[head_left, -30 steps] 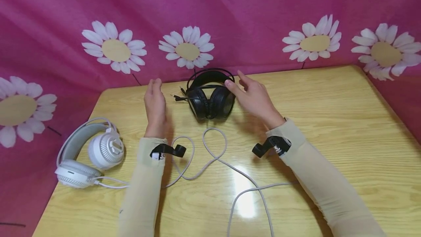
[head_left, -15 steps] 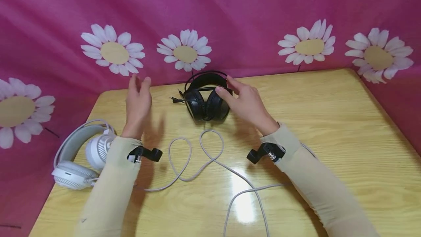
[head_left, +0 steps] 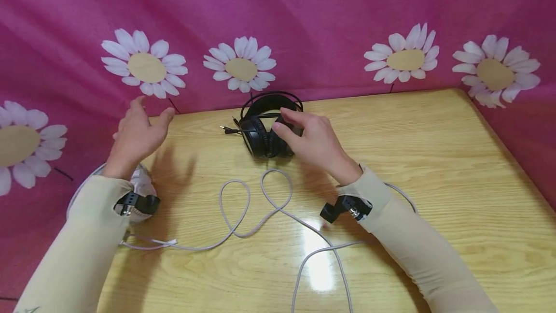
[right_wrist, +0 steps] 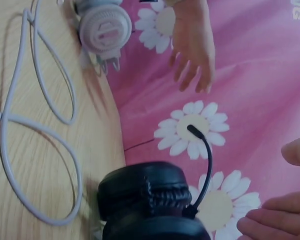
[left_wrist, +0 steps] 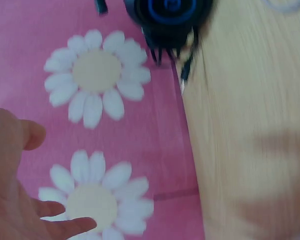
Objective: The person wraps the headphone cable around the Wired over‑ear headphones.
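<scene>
Head view: one wooden table [head_left: 412,158]; one black headset [head_left: 253,136] near its back edge, left of that edge's middle; one right hand [head_left: 317,141], mine, thumb and forefinger parted before the right ear cup, gripping nothing; one white headset [head_left: 143,185] at the left edge, mostly hidden by my left sleeve [head_left: 65,250]; one left hand [head_left: 140,132], mine, fingers spread over the back left corner, holding nothing; one grey cable [head_left: 234,228], looped toward the front edge. Left wrist view: left hand loose, well apart from the black headset. Right wrist view: right hand slack, apart from the microphone [right_wrist: 208,172]. Risks, I judge: lowering my left sleeve could nudge the white headset off the left edge; my right forearm could snag the cable.
</scene>
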Demonstrator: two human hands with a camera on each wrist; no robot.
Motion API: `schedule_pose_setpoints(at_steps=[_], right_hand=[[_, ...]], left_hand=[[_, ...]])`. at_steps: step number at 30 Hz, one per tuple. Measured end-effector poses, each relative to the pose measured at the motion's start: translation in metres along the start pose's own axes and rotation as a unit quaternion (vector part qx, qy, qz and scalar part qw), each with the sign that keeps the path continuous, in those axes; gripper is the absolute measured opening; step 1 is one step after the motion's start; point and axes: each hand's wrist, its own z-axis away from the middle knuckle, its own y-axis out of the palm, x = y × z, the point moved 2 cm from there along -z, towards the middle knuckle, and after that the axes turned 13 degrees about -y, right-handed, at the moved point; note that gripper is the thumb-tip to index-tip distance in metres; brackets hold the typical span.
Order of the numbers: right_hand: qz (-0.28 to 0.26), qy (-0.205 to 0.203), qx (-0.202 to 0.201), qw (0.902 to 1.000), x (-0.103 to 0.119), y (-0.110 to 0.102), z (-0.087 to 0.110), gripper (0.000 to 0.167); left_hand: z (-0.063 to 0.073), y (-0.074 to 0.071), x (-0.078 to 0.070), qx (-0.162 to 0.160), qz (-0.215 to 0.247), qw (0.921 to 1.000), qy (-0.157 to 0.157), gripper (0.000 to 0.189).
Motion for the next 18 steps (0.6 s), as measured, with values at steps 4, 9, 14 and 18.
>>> schedule_pose_setpoints(at_steps=[4,9,14,18], right_hand=[[0.009,-0.024,0.019,0.9995,0.007,0.004,0.003,0.053],[0.012,-0.043,0.026,0.9987,0.013,0.008,0.004,0.052],[0.018,-0.055,0.048,0.9971,0.017,0.015,0.007,0.051],[0.048,-0.085,0.094,0.9908,0.023,0.025,0.010,0.051]], left_hand=[[-0.001,-0.013,0.012,0.033,-0.012,0.9990,-0.028,0.100],[-0.007,-0.023,0.023,0.037,-0.051,0.9969,-0.047,0.104],[-0.017,-0.028,0.048,0.034,-0.112,0.9906,-0.072,0.103],[-0.020,-0.028,0.071,0.039,-0.148,0.9829,-0.103,0.101]])
